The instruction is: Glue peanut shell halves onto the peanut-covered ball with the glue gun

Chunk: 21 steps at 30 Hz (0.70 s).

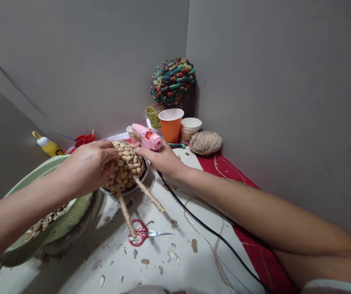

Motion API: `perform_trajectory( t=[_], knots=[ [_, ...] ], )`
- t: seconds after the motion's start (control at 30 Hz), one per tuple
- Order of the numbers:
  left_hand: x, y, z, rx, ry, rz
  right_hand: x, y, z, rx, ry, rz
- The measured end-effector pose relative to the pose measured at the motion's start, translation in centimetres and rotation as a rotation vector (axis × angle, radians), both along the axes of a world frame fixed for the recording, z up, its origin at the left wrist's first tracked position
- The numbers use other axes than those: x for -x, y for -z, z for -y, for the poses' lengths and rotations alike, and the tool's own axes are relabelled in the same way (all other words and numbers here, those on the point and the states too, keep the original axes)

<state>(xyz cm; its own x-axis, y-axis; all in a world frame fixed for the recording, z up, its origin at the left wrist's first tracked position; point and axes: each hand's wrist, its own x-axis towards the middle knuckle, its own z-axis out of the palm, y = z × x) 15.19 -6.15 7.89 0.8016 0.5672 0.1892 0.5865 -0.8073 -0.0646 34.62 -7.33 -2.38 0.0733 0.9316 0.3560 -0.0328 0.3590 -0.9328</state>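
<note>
A round body covered in peanuts [129,161] rests in a shallow dish in the middle, with two twine-wrapped sticks [149,194] jutting from it toward me. My left hand [94,163] is at its left side, fingers curled and pinched against the peanuts; whatever lies between the fingertips is hidden. In my right hand [166,159] is a pink hot glue gun [147,138], held just above and right of the peanut body. Its black cord [190,213] trails down to the lower right. Red-handled scissors [141,232] lie by the end of one stick.
A green basket [53,234] holding shells stands at left. Behind are an orange cup [171,124], stacked paper cups [190,127], a twine ball [206,143] and a multicoloured ball [174,81]. A yellow bottle [49,146] and red pots [85,139] sit back left. Shell bits litter the table.
</note>
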Motion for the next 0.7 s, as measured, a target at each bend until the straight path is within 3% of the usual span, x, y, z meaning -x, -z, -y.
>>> perform_trajectory(
  t=[0.13,0.37,0.53,0.7],
  knots=[
    [0.4,0.1,0.7,0.006,-0.052,0.061,0.0,-0.1,0.2,-0.011,0.022,0.021],
    [1.4,-0.4,1.3,0.042,-0.182,0.343,0.1,-0.1,0.3,0.015,0.018,-0.015],
    [2.4,-0.2,0.5,0.025,-0.343,0.506,0.1,0.0,0.2,0.018,0.006,-0.019],
    [2.5,1.1,-0.4,0.280,-0.370,0.547,0.1,0.3,-0.1,0.012,0.003,-0.026]
  ],
)
